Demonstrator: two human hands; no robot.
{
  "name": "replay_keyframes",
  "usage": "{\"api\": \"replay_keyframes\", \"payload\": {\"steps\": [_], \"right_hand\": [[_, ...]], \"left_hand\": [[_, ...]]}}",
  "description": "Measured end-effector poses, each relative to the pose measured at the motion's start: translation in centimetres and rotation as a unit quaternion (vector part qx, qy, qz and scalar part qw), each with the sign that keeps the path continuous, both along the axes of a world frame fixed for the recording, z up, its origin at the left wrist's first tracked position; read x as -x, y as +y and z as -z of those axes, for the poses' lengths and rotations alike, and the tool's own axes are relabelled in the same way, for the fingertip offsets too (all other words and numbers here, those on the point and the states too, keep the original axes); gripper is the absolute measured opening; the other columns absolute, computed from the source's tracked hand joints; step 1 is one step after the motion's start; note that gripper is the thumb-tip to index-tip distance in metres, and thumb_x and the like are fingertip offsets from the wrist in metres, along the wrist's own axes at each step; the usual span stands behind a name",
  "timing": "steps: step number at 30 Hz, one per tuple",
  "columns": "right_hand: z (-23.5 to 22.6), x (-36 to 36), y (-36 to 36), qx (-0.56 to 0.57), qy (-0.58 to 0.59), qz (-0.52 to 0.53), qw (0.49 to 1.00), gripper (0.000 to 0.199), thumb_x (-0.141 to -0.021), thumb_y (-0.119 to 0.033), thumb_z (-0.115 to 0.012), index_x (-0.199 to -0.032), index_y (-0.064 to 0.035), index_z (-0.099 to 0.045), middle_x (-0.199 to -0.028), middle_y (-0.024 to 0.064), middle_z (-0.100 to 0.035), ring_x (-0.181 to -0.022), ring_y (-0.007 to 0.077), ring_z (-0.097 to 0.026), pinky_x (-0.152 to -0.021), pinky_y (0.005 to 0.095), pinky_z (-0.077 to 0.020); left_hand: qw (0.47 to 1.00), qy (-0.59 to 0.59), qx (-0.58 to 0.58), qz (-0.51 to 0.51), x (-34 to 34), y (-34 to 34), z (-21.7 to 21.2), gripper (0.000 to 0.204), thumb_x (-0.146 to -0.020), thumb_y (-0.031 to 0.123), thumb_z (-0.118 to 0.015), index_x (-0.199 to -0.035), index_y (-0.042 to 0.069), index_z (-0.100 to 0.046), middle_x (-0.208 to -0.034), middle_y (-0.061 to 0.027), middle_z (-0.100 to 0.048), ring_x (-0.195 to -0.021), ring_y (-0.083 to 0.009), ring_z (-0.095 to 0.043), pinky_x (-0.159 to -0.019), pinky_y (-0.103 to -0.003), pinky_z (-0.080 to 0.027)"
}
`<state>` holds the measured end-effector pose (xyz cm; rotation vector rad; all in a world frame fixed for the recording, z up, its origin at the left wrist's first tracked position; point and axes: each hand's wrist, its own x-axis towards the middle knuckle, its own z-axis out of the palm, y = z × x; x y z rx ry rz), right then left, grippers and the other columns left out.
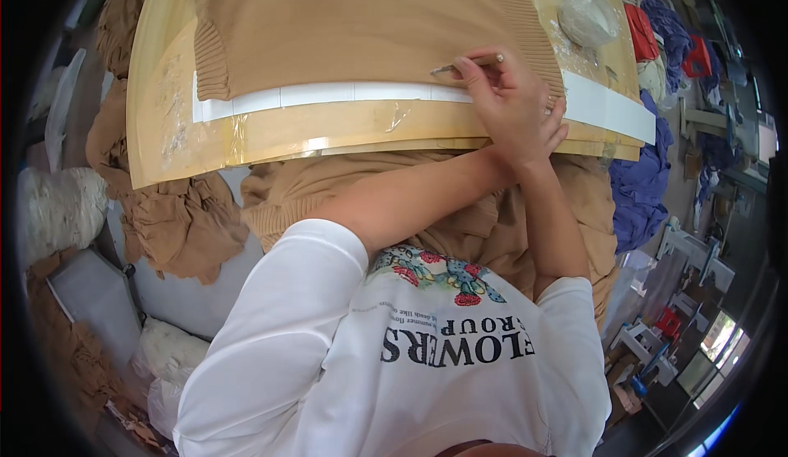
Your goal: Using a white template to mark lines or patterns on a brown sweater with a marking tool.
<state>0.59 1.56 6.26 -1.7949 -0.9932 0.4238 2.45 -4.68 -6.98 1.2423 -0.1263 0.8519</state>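
Observation:
A tan knit sweater (353,22) lies flat on a curved wooden board (271,137), with a white strip (328,94) under its hem. My right hand (501,100) rests at the ribbed hem on the right and pinches a thin metal tool (447,68) that points left along the hem. My left forearm crosses in from the lower left. My left hand (559,122) lies under my right wrist, mostly hidden, and only its fingertips show against the sweater's edge.
More tan knitwear (176,219) hangs in heaps below and left of the board. A clear bag with something white (587,18) sits at the board's far right corner. Blue cloth (636,186) and red items (642,32) pile up to the right. White yarn bundles (61,203) lie at the left.

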Motion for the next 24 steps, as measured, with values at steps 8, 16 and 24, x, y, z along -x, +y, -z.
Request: {"api": "replay_keyframes", "payload": {"steps": [8, 16, 24], "right_hand": [[-1.7, 3.7, 3.3, -0.133, -0.017, -0.043, 0.990, 0.010, -0.080, -0.002, -0.064, -0.088, 0.0001, -0.059, -0.075, 0.0067, -0.063, -0.068, 0.0120, -0.062, -0.063, 0.0223, -0.0519], [-0.7, 4.8, 6.1, -0.064, -0.011, -0.084, 0.994, 0.009, -0.080, -0.001, -0.063, -0.087, 0.0012, -0.057, -0.079, 0.0077, -0.061, -0.067, 0.0143, -0.062, -0.064, 0.0230, -0.0516], [-1.4, 7.7, 9.7, -0.141, 0.002, -0.157, 0.977, 0.009, -0.081, -0.002, -0.062, -0.088, 0.0005, -0.057, -0.079, 0.0080, -0.060, -0.069, 0.0140, -0.061, -0.065, 0.0240, -0.0518]], "left_hand": [[0.671, 0.301, -0.623, -0.267, 0.2, 0.4, -1.8, 0.043, -0.082, 0.034, -0.048, -0.121, 0.015, -0.051, -0.132, -0.0140, -0.040, -0.123, -0.0441, -0.032, -0.093, -0.072, -0.019], [0.664, 0.275, -0.665, -0.202, 2.0, 2.2, -4.2, 0.041, -0.087, 0.034, -0.040, -0.123, 0.016, -0.049, -0.135, -0.0153, -0.036, -0.125, -0.0447, -0.028, -0.091, -0.076, -0.014], [0.655, 0.292, -0.671, -0.190, 1.9, 2.1, -5.0, 0.039, -0.089, 0.033, -0.037, -0.118, 0.013, -0.053, -0.135, -0.0138, -0.037, -0.125, -0.0441, -0.028, -0.092, -0.077, -0.012]]}}
